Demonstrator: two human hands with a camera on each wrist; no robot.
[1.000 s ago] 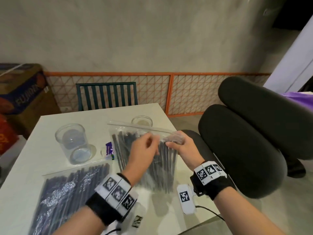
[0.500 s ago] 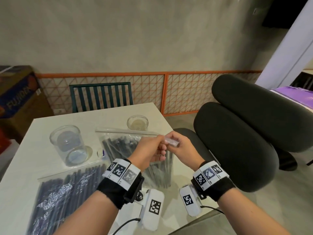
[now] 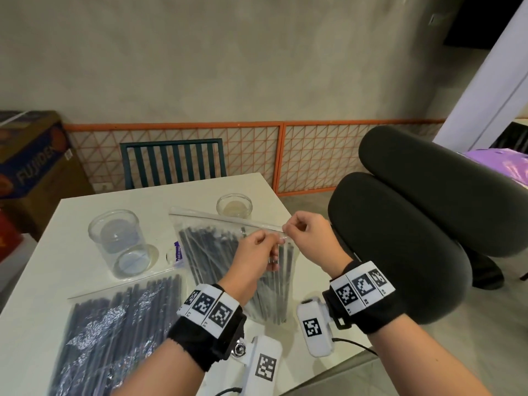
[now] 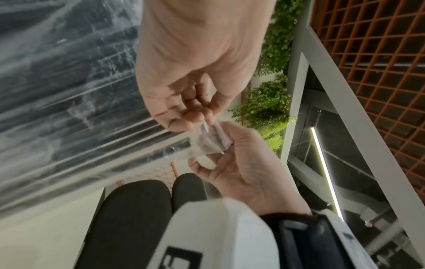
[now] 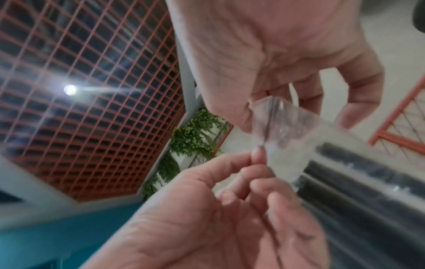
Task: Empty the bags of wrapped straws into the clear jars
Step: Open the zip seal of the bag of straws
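A clear zip bag of black wrapped straws stands tilted over the white table, lifted by its top right corner. My left hand pinches one lip of that corner. My right hand pinches the other lip just beyond it. In the left wrist view the bag corner is spread between the left hand and the right hand. A second full bag lies flat at the front left. A tall clear jar stands at the left, and a smaller jar behind the held bag.
A small purple wrapper lies between the tall jar and the held bag. A black office chair crowds the table's right edge. A green slatted chair stands at the far side, with cardboard boxes at the left.
The two hands, pressed together at the bag's corner before, now stand slightly apart with a lip of the bag in each. The bag's zip edge now runs straight.
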